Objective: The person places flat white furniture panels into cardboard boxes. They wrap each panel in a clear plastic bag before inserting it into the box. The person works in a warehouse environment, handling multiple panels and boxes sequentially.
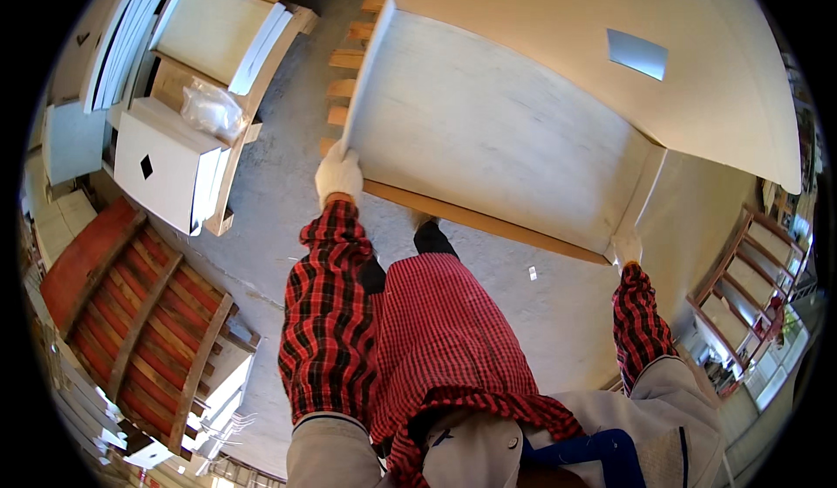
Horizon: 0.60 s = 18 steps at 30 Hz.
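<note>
Apparently positioning a white raised-edge panel (488, 113), upper centre of frame, gripped at its lower corners by left grip (338, 174) and right grip (627, 249); likely needing level, matched movement next.

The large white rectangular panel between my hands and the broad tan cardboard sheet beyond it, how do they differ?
The large white rectangular panel shows faint grey streaks; the broad tan cardboard sheet carries a pale bluish rectangle. The left hand is on the panel's left edge and the right hand at its near right corner, while the sheet lies beyond, away from both. Both have broad surfaces.
</note>
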Available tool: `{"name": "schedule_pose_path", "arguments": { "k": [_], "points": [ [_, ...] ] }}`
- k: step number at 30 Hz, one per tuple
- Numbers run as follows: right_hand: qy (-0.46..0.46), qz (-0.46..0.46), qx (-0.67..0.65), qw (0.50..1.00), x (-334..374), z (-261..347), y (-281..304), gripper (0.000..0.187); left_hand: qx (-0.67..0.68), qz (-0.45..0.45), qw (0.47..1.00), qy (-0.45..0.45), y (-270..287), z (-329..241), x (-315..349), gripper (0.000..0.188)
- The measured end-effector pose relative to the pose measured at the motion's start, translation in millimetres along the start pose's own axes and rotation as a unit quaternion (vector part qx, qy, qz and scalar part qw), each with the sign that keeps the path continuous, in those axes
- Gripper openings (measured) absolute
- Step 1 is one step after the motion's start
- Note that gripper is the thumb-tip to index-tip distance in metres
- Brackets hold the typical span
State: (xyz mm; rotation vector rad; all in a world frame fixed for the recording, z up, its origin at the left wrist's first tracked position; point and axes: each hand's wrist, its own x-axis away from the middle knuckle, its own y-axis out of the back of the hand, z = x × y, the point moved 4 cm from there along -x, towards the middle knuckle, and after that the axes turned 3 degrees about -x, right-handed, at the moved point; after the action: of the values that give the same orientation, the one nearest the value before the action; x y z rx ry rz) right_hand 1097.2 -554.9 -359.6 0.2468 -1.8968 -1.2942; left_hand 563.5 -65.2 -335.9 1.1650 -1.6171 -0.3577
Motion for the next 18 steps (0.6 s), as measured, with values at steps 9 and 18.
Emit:
{"name": "schedule_pose_path", "arguments": {
  "k": [9,18],
  "points": [
    [-0.061,0.201,0.192,0.959,0,69,49,0.025,0.039,0.061,0.996,-0.051,8,4,-2,0.035],
    [-0.306,0.573,-0.349,0.675,92,219,36,0.020,0.575,0.161,0.801,0.027,63,148,60,0.059]
  ]
}}
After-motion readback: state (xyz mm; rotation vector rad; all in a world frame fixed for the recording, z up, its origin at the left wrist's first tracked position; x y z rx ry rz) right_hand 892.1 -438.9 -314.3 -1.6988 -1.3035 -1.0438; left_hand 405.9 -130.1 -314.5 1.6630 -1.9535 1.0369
